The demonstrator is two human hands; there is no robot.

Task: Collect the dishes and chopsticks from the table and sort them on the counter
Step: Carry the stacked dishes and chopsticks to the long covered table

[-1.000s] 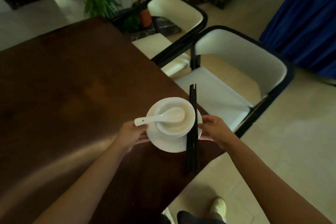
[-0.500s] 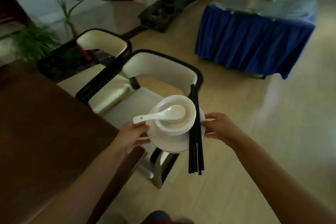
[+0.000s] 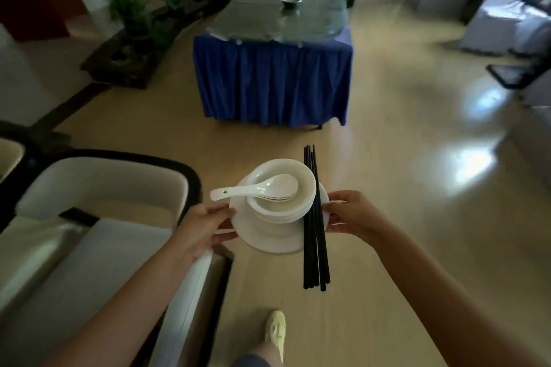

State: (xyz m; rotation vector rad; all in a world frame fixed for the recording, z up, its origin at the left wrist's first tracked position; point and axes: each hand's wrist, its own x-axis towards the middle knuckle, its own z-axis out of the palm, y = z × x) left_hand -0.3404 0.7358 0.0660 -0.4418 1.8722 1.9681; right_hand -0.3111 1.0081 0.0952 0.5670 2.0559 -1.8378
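I carry a stack of white dishes in the air over the floor. White plates are at the bottom, stacked white bowls sit on them, and white spoons lie in the top bowl with handles pointing left. Several black chopsticks lie across the plate's right side, their ends sticking out past the rim towards me. My left hand grips the plate's left rim, thumb on top. My right hand grips the right rim beside the chopsticks.
A long counter with a blue skirt and a shiny top stands straight ahead, a small metal bowl on it. A cream chair with a black frame is close at my left. Potted plants line the left wall. Covered chairs stand far right.
I have turned away from the brown table, which is out of view. The blue-skirted counter now lies straight ahead, and the dish stack stays held between both hands.
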